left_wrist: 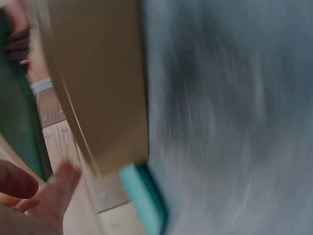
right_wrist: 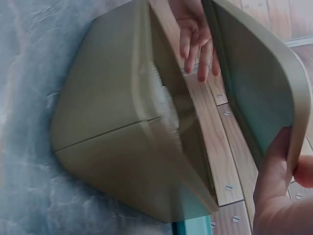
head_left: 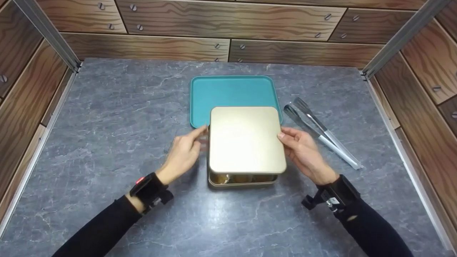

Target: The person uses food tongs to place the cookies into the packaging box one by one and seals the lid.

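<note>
Your right hand (head_left: 303, 151) pinches the gold lid (head_left: 245, 139) by its right edge, lifted w/ a gap above the gold tin (head_left: 242, 179). Your left hand (head_left: 184, 153) sits just left of the lid, fingers relaxed, straight, holding nothing. Teal tray (head_left: 228, 93) lies behind the tin, tongs (head_left: 321, 132) to its right.

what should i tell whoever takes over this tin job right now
Right hand: grips the gold lid by its right edge, lifted clear of the tin.
Left hand: open, fingertips at the lid's left edge.
The tin sits on the grey table, with food showing under the raised lid. A teal tray lies just behind it, and tongs lie to the right, untouched.
Done: lid off.
Left: set the lid down; probably move the food.
</note>
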Tool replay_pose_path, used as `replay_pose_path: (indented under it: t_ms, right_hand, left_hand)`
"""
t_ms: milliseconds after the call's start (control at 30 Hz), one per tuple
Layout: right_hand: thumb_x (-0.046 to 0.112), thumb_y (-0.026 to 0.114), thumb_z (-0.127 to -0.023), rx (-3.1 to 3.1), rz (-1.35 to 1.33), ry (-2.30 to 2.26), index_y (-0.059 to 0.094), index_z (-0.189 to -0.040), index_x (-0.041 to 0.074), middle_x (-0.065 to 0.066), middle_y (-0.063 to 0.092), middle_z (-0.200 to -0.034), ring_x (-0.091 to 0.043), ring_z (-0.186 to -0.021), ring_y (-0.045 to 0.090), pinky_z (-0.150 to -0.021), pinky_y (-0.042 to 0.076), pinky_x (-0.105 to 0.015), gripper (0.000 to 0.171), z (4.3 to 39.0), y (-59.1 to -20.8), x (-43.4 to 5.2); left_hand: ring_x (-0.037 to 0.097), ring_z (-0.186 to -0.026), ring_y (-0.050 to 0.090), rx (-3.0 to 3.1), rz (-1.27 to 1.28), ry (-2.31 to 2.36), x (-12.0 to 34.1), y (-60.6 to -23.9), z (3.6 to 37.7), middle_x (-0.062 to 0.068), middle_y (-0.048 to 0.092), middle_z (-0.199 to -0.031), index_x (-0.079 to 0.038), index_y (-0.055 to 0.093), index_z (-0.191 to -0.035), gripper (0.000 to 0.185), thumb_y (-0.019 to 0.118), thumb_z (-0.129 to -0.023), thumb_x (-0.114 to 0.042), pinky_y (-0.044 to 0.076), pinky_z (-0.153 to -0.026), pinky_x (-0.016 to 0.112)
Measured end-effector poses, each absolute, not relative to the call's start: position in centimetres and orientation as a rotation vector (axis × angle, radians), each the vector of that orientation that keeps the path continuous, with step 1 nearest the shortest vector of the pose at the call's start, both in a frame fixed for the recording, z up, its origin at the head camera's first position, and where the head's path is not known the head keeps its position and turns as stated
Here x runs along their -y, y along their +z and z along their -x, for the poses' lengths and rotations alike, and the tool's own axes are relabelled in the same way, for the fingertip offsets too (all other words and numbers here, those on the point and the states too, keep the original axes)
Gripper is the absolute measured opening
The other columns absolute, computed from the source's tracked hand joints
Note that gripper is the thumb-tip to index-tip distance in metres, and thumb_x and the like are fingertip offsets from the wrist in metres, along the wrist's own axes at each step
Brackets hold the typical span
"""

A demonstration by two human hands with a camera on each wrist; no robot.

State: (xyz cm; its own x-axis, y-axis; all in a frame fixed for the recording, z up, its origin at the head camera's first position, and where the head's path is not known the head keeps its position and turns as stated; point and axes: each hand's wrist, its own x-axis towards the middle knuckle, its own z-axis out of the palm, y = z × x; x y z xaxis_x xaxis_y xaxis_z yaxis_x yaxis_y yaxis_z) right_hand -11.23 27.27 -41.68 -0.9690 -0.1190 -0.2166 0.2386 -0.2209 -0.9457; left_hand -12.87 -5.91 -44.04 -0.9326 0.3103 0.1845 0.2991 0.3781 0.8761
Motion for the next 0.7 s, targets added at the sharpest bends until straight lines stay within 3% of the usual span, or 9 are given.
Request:
replay_pose_path:
  t_ms: [33, 133, 300, 500, 700]
  right_hand:
    - [-0.003, 0.05, -0.105, -1.807, -0.141, -2.276, 0.033, -0.144, -0.021, -0.012, 0.073, -0.115, -0.019, -0.102, 0.072, -0.095, 0.062, -0.031, 0.047, 11.2, -41.8, -27.2]
    - [-0.003, 0.05, -0.105, -1.827, -0.141, -2.261, 0.035, -0.144, -0.021, -0.011, 0.073, -0.114, -0.019, -0.102, 0.072, -0.094, 0.062, -0.032, 0.045, 11.1, -42.4, -26.9]
    - [0.0, 0.052, -0.105, -1.946, -0.163, -2.186, 0.039, -0.145, -0.019, -0.009, 0.074, -0.112, -0.016, -0.096, 0.073, -0.088, 0.064, -0.03, 0.046, 10.9, -43.1, -26.5]
    - [0.011, 0.06, -0.105, -2.285, -0.126, -1.897, 0.048, -0.144, -0.016, -0.028, 0.067, -0.127, -0.013, -0.099, 0.071, -0.087, 0.063, -0.027, 0.048, 10.5, -43.3, -26.4]
    - [0.017, 0.065, -0.104, -2.613, 0.003, -1.608, 0.06, -0.137, -0.009, -0.027, 0.067, -0.13, -0.027, -0.107, 0.07, -0.084, 0.06, -0.017, 0.043, 10.1, -43.4, -26.8]
  left_hand:
    - [0.029, -0.085, 0.074, -2.495, -0.495, 1.715, 5.9, -44.0, 12.7, 0.025, 0.066, -0.132, 0.008, 0.047, -0.147, 0.051, 0.045, -0.097, 0.012, 0.066, -0.072, 0.028]
    - [0.028, -0.097, 0.074, -2.256, -0.323, 1.86, 5.8, -43.7, 12.2, 0.024, 0.071, -0.123, 0.009, 0.05, -0.146, 0.043, 0.047, -0.104, 0.001, 0.066, -0.082, 0.031]
    - [0.023, -0.077, 0.073, -2.209, -0.254, 1.848, 5.7, -43.6, 11.9, 0.017, 0.075, -0.107, 0.008, 0.052, -0.145, 0.048, 0.063, -0.104, -0.014, 0.067, -0.072, 0.035]
    - [0.02, -0.065, 0.073, -2.266, -0.232, 1.774, 6.0, -44.1, 11.4, 0.012, 0.068, -0.1, 0.007, 0.058, -0.141, 0.049, 0.073, -0.097, -0.01, 0.067, -0.065, 0.042]
    - [0.017, -0.061, 0.071, -2.359, -0.194, 1.773, 5.7, -45.0, 10.9, 0.008, 0.072, -0.09, 0.006, 0.069, -0.125, 0.038, 0.078, -0.092, -0.01, 0.067, -0.062, 0.043]
